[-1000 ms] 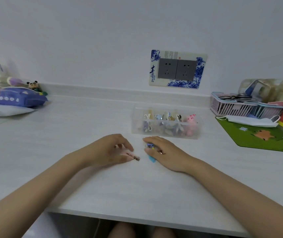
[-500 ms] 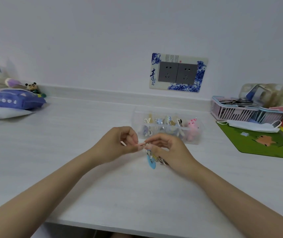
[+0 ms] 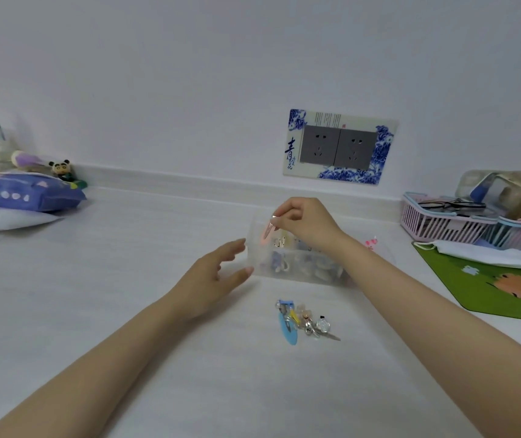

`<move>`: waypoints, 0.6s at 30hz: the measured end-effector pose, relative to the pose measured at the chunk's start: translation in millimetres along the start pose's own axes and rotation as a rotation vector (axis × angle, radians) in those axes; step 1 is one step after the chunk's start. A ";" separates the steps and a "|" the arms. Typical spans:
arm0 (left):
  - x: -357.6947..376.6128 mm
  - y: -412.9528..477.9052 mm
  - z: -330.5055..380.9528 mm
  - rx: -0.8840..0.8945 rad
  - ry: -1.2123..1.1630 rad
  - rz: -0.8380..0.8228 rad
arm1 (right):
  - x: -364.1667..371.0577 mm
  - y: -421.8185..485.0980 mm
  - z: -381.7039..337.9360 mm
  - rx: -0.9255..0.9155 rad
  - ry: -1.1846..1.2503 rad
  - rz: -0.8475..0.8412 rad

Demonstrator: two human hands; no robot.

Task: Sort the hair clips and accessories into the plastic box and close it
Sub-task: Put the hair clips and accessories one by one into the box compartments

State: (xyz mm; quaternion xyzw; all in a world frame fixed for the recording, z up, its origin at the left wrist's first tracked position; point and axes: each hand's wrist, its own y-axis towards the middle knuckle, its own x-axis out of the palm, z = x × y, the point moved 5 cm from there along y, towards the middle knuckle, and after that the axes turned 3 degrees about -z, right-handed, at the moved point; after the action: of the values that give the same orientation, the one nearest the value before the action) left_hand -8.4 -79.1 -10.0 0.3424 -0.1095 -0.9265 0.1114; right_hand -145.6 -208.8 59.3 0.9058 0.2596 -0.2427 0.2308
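Note:
A clear plastic box with several small accessories inside stands open on the white desk. My right hand hovers over its left end, pinching a pink snap hair clip that hangs downward. At the box's left wall is my left hand, fingers spread, thumb and fingertips touching that wall. In front of the box lies a small pile of clips, among them a blue snap clip and a silver one with a clear bead. A pink accessory shows at the box's right end.
A green mat with a white face mask lies at the right, behind it a pink basket holding glasses. A purple pouch, bottles and a panda figure sit at the far left. A double wall socket is behind the box.
My right hand took the pink clip, rose from the desk and moved over the box. My left hand let go and reached to the box's left wall. The clip pile stays on the desk.

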 end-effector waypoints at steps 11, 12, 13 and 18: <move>-5.2 -10.2 12.5 -0.060 -0.112 0.216 | -5.1 -31.3 -6.7 -0.120 -0.076 -0.018; -2.3 -11.7 15.8 -0.044 -0.104 0.193 | -5.4 -43.5 -8.0 -0.132 -0.056 -0.042; 3.6 -13.2 20.7 -0.023 -0.079 0.132 | -4.8 -56.4 -7.9 -0.142 -0.043 -0.077; 44.5 -18.5 35.5 0.037 0.182 -0.201 | -8.6 -104.5 23.2 -0.054 -0.025 -0.166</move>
State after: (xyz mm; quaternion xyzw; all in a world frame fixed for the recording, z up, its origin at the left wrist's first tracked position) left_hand -67.3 -69.5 -16.0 0.4361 -0.0814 -0.8960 0.0212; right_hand -220.2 -145.2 15.6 0.8716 0.3371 -0.2653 0.2373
